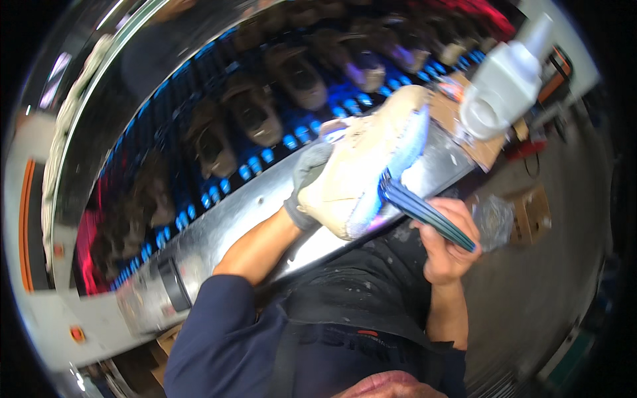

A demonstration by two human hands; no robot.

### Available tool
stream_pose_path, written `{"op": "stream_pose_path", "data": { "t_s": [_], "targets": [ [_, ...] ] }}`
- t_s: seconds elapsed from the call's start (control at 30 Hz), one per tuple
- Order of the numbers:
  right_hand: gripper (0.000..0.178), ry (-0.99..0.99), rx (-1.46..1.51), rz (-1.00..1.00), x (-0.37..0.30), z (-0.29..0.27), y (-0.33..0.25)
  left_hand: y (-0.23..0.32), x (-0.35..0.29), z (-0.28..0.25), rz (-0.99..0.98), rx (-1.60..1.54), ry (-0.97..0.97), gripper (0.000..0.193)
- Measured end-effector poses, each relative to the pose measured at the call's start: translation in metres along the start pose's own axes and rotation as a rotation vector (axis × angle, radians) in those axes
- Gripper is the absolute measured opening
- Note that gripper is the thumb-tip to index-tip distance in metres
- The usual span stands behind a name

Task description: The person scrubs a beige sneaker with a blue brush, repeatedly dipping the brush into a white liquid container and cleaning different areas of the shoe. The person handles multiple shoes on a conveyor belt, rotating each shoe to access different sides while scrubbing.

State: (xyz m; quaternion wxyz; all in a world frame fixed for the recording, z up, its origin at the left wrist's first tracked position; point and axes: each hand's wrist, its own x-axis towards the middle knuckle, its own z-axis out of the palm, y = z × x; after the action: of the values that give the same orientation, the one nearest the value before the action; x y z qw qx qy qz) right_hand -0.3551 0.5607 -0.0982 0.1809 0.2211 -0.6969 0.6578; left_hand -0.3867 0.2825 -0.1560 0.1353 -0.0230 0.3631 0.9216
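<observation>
My left hand (309, 174), in a grey glove, is closed around the heel-side part of a beige shoe (361, 156). The shoe is tilted, its toe pointing up and to the right, and its bluish-white lower side faces right. Between the fingers of my bare right hand (448, 240) is a brush (431, 217) with a ribbed, dark blue-green handle. The brush's head end meets the shoe's lower edge; its bristles are hard to make out.
Beyond the metal ledge (262, 202), several shoes (302, 78) stand on a dark rack lit by blue lights. A white bottle (497, 93) stands at right by cardboard (486, 149). A clear container (142, 302) is at left. On the right floor sits a cardboard box (531, 213).
</observation>
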Motion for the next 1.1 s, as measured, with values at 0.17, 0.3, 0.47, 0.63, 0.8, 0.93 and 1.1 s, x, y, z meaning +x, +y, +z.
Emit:
{"op": "stream_pose_path", "data": {
  "t_s": [0.17, 0.3, 0.47, 0.63, 0.8, 0.93, 1.1],
  "targets": [
    [0.022, 0.292, 0.335, 0.366, 0.022, -0.018, 0.066, 0.027, -0.043, -0.007, -0.102, -0.569, -0.103, 0.057],
    [0.024, 0.26, 0.618, 0.44, 0.037, -0.013, 0.099, 0.059, -0.106, -0.032, 0.161, -0.426, 0.0, 0.062],
    [0.024, 0.245, 0.597, 0.531, 0.032, 0.012, 0.146, 0.112, -0.177, -0.072, 0.532, -0.226, 0.052, 0.06],
    [0.023, 0.225, 0.575, 0.528, 0.026, 0.015, 0.155, 0.195, -0.21, -0.162, 0.687, 0.463, 0.676, 0.037],
    [0.022, 0.196, 0.493, 0.479, 0.019, 0.017, 0.149, 0.268, -0.201, -0.17, 0.073, 2.033, 0.974, 0.037],
    [0.021, 0.192, 0.493, 0.48, 0.013, 0.016, 0.163, 0.277, -0.189, -0.214, 0.445, 2.076, 0.917, 0.057],
    [0.019, 0.212, 0.45, 0.454, 0.01, 0.014, 0.153, 0.283, -0.179, -0.23, 0.297, 2.152, 0.756, 0.057]
  ]
}}
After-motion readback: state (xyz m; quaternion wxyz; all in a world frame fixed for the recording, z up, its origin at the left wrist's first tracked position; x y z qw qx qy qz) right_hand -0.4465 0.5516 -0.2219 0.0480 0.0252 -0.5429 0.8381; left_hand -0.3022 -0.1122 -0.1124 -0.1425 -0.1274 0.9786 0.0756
